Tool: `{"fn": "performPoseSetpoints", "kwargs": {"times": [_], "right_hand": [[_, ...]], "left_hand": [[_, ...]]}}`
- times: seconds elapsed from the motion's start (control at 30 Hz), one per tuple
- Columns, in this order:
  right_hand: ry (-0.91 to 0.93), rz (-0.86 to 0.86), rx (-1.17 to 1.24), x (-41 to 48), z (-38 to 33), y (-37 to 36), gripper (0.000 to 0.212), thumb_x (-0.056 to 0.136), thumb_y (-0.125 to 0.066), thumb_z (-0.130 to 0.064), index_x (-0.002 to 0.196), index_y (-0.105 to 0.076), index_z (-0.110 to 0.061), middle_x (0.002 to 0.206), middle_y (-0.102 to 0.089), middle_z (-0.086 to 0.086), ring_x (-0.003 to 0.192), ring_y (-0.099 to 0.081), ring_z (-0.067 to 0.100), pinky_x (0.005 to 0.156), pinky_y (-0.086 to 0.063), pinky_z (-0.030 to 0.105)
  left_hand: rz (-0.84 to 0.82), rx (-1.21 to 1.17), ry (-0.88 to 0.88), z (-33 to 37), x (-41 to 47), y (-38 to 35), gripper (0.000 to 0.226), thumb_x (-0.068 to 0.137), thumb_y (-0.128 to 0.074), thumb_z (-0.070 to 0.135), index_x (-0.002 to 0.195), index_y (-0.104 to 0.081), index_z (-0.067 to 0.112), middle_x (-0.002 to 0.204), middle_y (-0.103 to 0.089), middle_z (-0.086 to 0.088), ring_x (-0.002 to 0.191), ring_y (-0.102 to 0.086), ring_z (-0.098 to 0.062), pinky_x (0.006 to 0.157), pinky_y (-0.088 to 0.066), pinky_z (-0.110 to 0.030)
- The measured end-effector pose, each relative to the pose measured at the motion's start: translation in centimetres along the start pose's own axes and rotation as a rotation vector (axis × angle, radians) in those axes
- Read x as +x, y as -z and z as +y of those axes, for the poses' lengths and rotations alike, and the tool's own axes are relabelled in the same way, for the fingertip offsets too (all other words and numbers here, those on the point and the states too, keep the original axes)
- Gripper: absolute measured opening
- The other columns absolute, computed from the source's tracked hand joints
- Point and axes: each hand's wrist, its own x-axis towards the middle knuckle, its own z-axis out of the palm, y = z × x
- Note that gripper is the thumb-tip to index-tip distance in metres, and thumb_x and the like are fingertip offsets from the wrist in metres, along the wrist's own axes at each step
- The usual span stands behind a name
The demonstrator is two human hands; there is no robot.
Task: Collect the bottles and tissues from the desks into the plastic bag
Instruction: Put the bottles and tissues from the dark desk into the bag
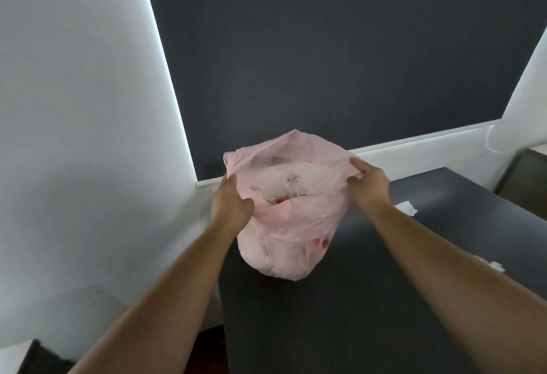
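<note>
Pretty dim room overall, the only real light is a thin bright strip leaking around the edge of the dark window blind, up and left of the left hand, and it washes the white wall beside it in soft grey with no hard shadows. The pink bag between the hands glows a bit see-through, while the dark desk under the forearms is nearly black with a faint sheen just past the right hand. Everything's a touch soft and smeary, and the wide lens leans the straight edges outward toward the corners.
</note>
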Motion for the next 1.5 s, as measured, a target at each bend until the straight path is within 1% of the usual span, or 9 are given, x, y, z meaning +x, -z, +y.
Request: {"fn": "performPoseSetpoints", "kwargs": {"times": [0.17,0.37,0.47,0.67,0.83,1.0,1.23,1.43,1.5], "right_hand": [[0.063,0.142,0.018,-2.1,-2.7,7.7,0.047,0.089,-0.046,-0.002,0.131,-0.055,-0.021,0.128,-0.06,0.007,0.088,-0.058,0.019,0.079,-0.044,0.019],[0.081,0.447,0.07,-6.4,-4.6,20.2,0.047,0.091,-0.044,-0.004,0.131,-0.055,-0.024,0.126,-0.06,0.004,0.088,-0.062,0.022,0.081,-0.055,0.027],[0.066,0.56,0.083,-9.1,-4.5,26.2,0.051,0.088,-0.041,-0.001,0.132,-0.055,-0.023,0.111,-0.061,0.002,0.074,-0.06,0.014,0.061,-0.05,0.009],[0.034,0.766,0.095,-14.9,-1.9,37.8,0.054,0.085,-0.036,0.003,0.133,-0.054,-0.017,0.103,-0.06,0.004,0.054,-0.042,0.003,0.036,-0.031,0.004],[0.011,0.873,0.175,-17.0,1.1,46.0,0.05,0.087,-0.038,0.0,0.13,-0.057,-0.019,0.093,-0.062,0.0,0.05,-0.037,0.001,0.037,-0.03,0.004],[0.016,0.866,0.195,-17.1,4.3,54.5,0.052,0.085,-0.041,0.0,0.131,-0.055,-0.021,0.115,-0.064,0.007,0.059,-0.053,0.012,0.052,-0.044,0.016],[0.01,0.767,0.221,-14.2,9.7,62.0,0.053,0.087,-0.04,0.002,0.133,-0.053,-0.019,0.118,-0.062,0.007,0.051,-0.043,0.001,0.039,-0.036,0.005],[-0.001,0.688,0.305,-7.4,13.7,64.1,0.053,0.089,-0.039,0.003,0.137,-0.049,-0.019,0.109,-0.057,0.006,0.029,-0.038,-0.004,0.032,-0.031,0.011],[-0.02,0.668,0.323,-4.3,14.8,64.1,0.051,0.091,-0.039,0.002,0.136,-0.05,-0.021,0.118,-0.059,0.004,0.035,-0.042,-0.002,0.032,-0.033,0.011]], "left_hand": [[-0.005,-0.086,-0.168,6.6,-1.9,0.9,0.064,0.078,-0.054,0.004,0.139,-0.04,0.016,0.132,-0.051,-0.005,0.095,-0.047,-0.017,0.075,-0.035,-0.024],[-0.129,-0.263,-0.417,17.1,-4.9,-1.1,0.074,0.077,-0.051,0.003,0.146,-0.031,0.023,0.142,-0.045,-0.001,0.118,-0.049,-0.024,0.08,-0.037,-0.022],[-0.183,-0.324,-0.535,22.5,-7.7,-2.7,0.072,0.077,-0.049,0.003,0.144,-0.033,0.024,0.139,-0.048,-0.002,0.116,-0.051,-0.025,0.081,-0.038,-0.023],[-0.34,-0.446,-0.647,32.1,-15.3,-7.1,0.051,0.075,-0.049,0.003,0.124,-0.049,0.018,0.12,-0.056,-0.003,0.098,-0.053,-0.024,0.08,-0.045,-0.029],[-0.31,-0.509,-0.652,38.4,-20.4,-10.6,0.044,0.074,-0.05,0.005,0.118,-0.051,0.012,0.11,-0.059,-0.007,0.095,-0.055,-0.028,0.075,-0.045,-0.03],[-0.247,-0.605,-0.645,44.3,-25.0,-15.0,0.054,0.07,-0.048,0.003,0.121,-0.05,0.019,0.11,-0.06,-0.001,0.098,-0.056,-0.026,0.083,-0.051,-0.033],[-0.142,-0.601,-0.524,47.6,-28.5,-21.8,0.046,0.072,-0.049,0.004,0.116,-0.052,0.017,0.112,-0.059,-0.001,0.098,-0.057,-0.025,0.079,-0.046,-0.028],[-0.061,-0.531,-0.52,49.5,-27.3,-26.5,0.047,0.073,-0.048,0.003,0.117,-0.051,0.017,0.107,-0.056,0.003,0.089,-0.051,-0.018,0.076,-0.04,-0.024],[-0.038,-0.486,-0.513,49.7,-26.0,-28.3,0.044,0.074,-0.048,0.002,0.116,-0.051,0.016,0.103,-0.055,0.004,0.087,-0.049,-0.017,0.075,-0.038,-0.024]]}}
